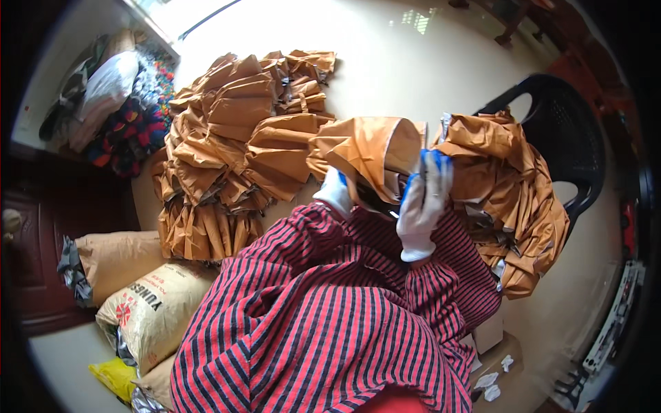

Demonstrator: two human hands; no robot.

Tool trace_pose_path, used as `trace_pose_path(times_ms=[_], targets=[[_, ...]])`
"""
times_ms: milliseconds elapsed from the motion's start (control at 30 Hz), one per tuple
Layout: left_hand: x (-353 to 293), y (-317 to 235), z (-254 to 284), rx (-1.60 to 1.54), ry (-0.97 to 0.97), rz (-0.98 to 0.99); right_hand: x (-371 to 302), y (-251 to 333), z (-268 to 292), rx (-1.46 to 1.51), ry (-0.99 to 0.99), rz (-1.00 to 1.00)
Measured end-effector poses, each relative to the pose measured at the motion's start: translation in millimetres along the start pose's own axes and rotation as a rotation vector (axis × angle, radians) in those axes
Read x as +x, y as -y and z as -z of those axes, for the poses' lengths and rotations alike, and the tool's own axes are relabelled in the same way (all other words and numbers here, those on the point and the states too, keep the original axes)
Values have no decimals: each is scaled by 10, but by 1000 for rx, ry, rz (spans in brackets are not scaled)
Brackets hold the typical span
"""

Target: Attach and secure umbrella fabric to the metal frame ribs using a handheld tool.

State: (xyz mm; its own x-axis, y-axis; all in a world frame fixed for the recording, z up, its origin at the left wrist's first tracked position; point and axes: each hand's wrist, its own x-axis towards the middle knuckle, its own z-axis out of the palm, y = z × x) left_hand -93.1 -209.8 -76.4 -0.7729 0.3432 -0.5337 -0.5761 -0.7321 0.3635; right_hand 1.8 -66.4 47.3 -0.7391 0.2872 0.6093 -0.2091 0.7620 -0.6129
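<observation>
A brown paper-like bag [358, 148] is held in front of me, its mouth gaping toward the right and its inside pale tan. My left hand [335, 195], in a white glove with blue coating, grips its lower left side; most of those fingers are hidden behind the bag. My right hand [421, 203], gloved alike, is at the right rim of the mouth, fingers upward and together, thumb on the near side. Left of the bag a large heap of similar brown bags [224, 131] lies on the floor. More crumpled brown bags [509, 186] are piled close to my right hand.
The right pile drapes over a black plastic chair [568, 131]. Stuffed sacks [165, 303] and a yellow bag [113, 377] lie at the lower left, near a dark door [62, 241]. Colourful textiles [131, 141] stand by the far left wall. White scraps [490, 385] lie at the lower right.
</observation>
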Motion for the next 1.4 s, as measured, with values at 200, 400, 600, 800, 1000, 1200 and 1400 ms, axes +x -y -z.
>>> trace_pose_path(times_ms=[200, 400, 600, 800, 1000, 1200, 1400], targets=[[441, -1740, 801, 313, 75, -141, -611, -344, 57, 146, 22, -144], [41, -3818, 499, 637, -139, -180, -1166, -904, 677, 27, -214, -378], [61, -3120, -89, 901, -205, -493, -1622, -1152, 1004, -40, -459, -555], [440, -1109, -723, 1251, -91, -549, -1591, -1236, 1376, 62, -651, -634], [344, 375, -1632, 2069, 474, -1401, -1628, -1200, 1678, 24, -777, -615], [547, 805, -2496, 2534, 651, -1457, -1759, -993, 1554, 199, -740, -653], [541, 807, -3892, 1772, 1022, -1578, -1550, -812, 1440, 400, -430, -694]])
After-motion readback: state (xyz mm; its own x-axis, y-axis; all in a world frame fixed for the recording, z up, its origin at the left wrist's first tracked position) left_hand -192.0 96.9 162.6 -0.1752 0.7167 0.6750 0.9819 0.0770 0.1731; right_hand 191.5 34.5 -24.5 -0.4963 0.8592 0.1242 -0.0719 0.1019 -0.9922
